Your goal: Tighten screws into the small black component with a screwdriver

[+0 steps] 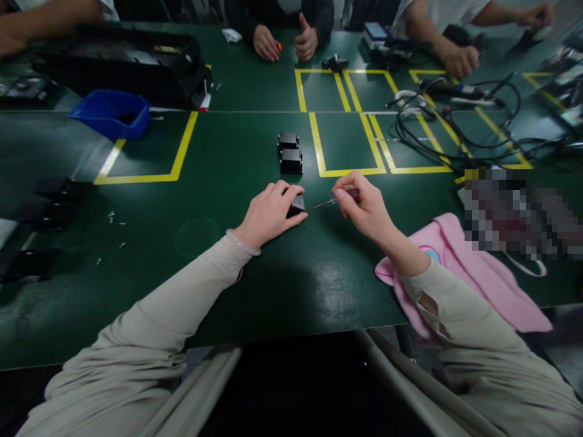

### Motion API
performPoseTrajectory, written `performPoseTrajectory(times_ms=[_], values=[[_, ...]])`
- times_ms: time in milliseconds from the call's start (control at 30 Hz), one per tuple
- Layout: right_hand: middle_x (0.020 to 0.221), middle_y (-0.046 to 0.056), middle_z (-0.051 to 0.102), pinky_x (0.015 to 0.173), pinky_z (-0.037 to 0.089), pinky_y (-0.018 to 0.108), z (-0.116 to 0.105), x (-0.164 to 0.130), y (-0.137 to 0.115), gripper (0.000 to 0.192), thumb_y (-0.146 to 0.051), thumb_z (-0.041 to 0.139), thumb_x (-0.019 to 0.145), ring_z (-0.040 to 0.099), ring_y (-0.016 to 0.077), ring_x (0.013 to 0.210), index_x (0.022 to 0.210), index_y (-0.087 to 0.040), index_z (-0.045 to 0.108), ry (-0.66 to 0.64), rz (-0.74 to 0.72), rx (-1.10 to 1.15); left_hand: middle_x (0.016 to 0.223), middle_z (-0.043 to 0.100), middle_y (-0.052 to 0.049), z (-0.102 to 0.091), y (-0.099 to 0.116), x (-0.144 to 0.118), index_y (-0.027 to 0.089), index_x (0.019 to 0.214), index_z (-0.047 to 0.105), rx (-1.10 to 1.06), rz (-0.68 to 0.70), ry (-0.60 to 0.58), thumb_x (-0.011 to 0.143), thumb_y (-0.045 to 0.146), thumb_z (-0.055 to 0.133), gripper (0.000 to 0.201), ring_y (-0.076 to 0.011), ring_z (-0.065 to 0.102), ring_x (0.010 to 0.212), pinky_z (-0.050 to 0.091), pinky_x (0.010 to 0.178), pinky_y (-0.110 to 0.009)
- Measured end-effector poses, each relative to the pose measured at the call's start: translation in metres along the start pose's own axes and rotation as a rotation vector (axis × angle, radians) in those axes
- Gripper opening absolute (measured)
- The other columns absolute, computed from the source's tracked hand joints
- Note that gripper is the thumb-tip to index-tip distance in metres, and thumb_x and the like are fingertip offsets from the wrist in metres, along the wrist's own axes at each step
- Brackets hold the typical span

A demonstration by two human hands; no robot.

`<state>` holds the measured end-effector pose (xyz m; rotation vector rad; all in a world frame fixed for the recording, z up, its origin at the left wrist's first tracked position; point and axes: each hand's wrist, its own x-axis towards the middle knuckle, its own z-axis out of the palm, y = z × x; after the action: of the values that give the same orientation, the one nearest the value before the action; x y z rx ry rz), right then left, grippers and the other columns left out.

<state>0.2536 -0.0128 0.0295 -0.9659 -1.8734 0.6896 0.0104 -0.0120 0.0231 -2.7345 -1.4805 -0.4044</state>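
Observation:
My left hand (pixel 272 212) is closed around a small black box-shaped part (pixel 296 205), holding it on the green table (pixel 291 267). Fingers and thumb cover much of that part. In my right hand (pixel 362 203) is a thin screwdriver (pixel 334 199), pinched by its dark handle. Its shaft points left and its tip is at or very near the right side of the black part; whether it touches cannot be made out. Just beyond my left hand, two similar black parts (pixel 290 159) stand one behind the other.
Small screws (pixel 112 216) lie scattered at left, near dark parts (pixel 45 209). A blue scoop-shaped bin (pixel 112 114) and a black tray (pixel 122 64) stand farther back. Black cables (pixel 455 121) sprawl at right. A pink cloth (pixel 478 276) lies under my right forearm. Co-workers' hands (pixel 286 42) rest across the table.

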Motion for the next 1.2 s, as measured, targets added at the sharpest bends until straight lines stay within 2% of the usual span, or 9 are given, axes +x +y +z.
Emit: performPoseTrajectory(times_ms=[167, 333, 533, 733, 967, 1200], values=[[0.066, -0.004, 0.052, 0.053, 0.037, 0.029, 0.0000, -0.0004, -0.0012, 0.028, -0.051, 0.056, 0.104, 0.051, 0.0129, 0.056, 0.094, -0.025, 0.055, 0.002, 0.014, -0.006, 0.125, 0.062, -0.013, 0.0003, -0.0003, 0.0002, 0.021, 0.137, 0.054, -0.006, 0.002, -0.004, 0.099, 0.047, 0.063, 0.046, -0.0289, 0.060, 0.111, 0.052, 0.084, -0.038], [0.075, -0.003, 0.055, 0.056, 0.041, 0.029, 0.0009, -0.0004, -0.0030, 0.018, -0.042, 0.058, 0.103, 0.054, 0.0130, 0.060, 0.105, -0.025, 0.055, 0.015, -0.003, 0.016, 0.125, 0.062, -0.013, -0.0006, 0.0002, 0.0008, 0.020, 0.137, 0.054, -0.004, 0.002, -0.008, 0.099, 0.047, 0.063, 0.047, -0.0289, 0.060, 0.112, 0.052, 0.084, -0.037], [0.069, -0.004, 0.054, 0.055, 0.039, 0.028, -0.0005, 0.0001, -0.0021, 0.023, -0.045, 0.059, 0.103, 0.053, 0.0118, 0.057, 0.094, -0.024, 0.055, -0.012, -0.011, -0.014, 0.125, 0.062, -0.013, -0.0008, 0.0007, 0.0005, 0.021, 0.136, 0.054, -0.012, 0.002, -0.004, 0.099, 0.046, 0.063, 0.046, -0.0288, 0.060, 0.111, 0.052, 0.084, -0.037], [0.079, -0.002, 0.059, 0.058, 0.042, 0.028, 0.0001, -0.0017, -0.0022, 0.016, -0.039, 0.058, 0.103, 0.056, 0.0120, 0.062, 0.106, -0.023, 0.056, 0.010, -0.015, 0.007, 0.126, 0.062, -0.013, -0.0010, -0.0004, 0.0001, 0.020, 0.137, 0.054, -0.004, 0.008, -0.005, 0.099, 0.047, 0.063, 0.048, -0.0288, 0.060, 0.111, 0.052, 0.085, -0.037], [0.066, -0.004, 0.053, 0.056, 0.038, 0.028, -0.0006, 0.0003, -0.0015, 0.026, -0.046, 0.057, 0.104, 0.054, 0.0120, 0.058, 0.093, -0.023, 0.056, -0.003, -0.020, -0.001, 0.125, 0.062, -0.012, 0.0000, -0.0001, 0.0006, 0.021, 0.137, 0.054, -0.005, -0.001, -0.010, 0.099, 0.047, 0.064, 0.047, -0.0286, 0.060, 0.111, 0.052, 0.085, -0.037], [0.074, -0.003, 0.055, 0.057, 0.040, 0.028, 0.0009, -0.0010, -0.0018, 0.020, -0.043, 0.057, 0.103, 0.055, 0.0125, 0.062, 0.105, -0.024, 0.055, 0.020, -0.019, 0.021, 0.125, 0.062, -0.012, -0.0009, 0.0005, 0.0003, 0.020, 0.137, 0.054, -0.005, -0.004, -0.009, 0.099, 0.047, 0.064, 0.047, -0.0286, 0.061, 0.111, 0.052, 0.084, -0.036]])
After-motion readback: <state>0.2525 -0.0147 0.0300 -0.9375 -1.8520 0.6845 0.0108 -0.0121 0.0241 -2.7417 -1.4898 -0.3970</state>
